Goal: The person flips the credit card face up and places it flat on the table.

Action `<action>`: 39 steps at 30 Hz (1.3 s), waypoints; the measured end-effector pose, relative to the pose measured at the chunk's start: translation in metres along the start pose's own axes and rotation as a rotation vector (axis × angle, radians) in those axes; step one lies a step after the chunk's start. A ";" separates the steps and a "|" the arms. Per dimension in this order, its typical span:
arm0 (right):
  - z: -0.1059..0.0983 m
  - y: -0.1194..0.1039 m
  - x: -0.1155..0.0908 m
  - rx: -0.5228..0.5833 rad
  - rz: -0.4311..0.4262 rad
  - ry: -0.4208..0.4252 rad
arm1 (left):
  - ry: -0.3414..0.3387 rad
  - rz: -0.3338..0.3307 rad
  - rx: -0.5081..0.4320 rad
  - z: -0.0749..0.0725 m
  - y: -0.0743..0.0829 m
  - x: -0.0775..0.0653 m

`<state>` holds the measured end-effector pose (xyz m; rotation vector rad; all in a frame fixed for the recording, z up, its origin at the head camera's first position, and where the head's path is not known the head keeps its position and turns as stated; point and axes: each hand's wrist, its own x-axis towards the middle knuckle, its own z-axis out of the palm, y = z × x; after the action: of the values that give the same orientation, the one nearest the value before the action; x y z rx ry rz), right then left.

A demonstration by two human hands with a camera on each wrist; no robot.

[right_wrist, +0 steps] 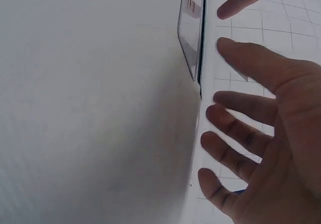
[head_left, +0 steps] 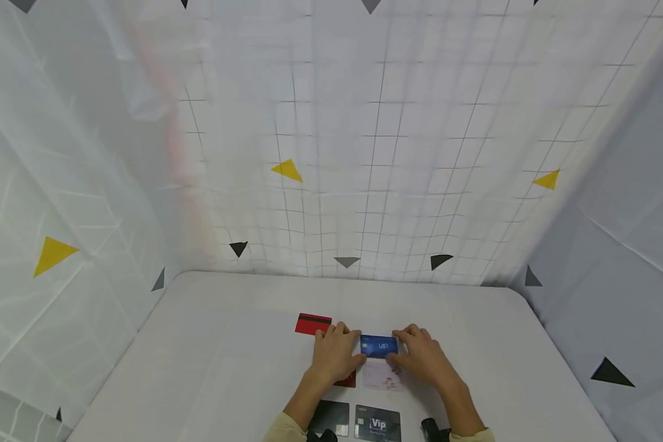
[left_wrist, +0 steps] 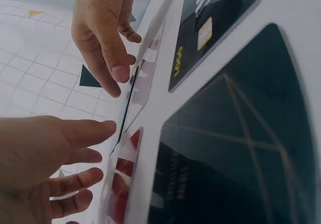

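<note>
A blue card [head_left: 379,346] with a chip and "VIP" lettering lies on the white table between the two hands. My left hand [head_left: 334,355] is at its left side, thumb and index fingertips by the left corners. My right hand [head_left: 422,356] mirrors this at the right side, its thumb by the lower right corner. In the right wrist view the fingers of my right hand [right_wrist: 271,128] are spread and fairly straight. Just below the blue card is a pale pink patterned card [head_left: 382,376]. The left hand partly covers a dark red card [head_left: 348,380].
A red card [head_left: 313,325] with a black stripe lies behind the left hand, partly hidden by it. Nearer the front are a dark card [head_left: 333,417] and a black "Vip" card [head_left: 378,423]. A white gridded curtain [head_left: 342,141] hangs behind the table [head_left: 226,356].
</note>
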<state>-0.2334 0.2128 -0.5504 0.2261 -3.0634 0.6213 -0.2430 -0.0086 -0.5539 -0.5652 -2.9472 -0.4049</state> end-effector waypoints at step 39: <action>0.030 -0.088 0.064 0.081 -0.211 -0.076 | -0.104 -0.051 -0.305 -0.045 -0.161 0.000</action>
<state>-0.2833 0.1124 -0.5421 0.5775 -3.0300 0.7400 -0.3010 -0.1650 -0.5489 -0.5581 -3.0231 -0.8655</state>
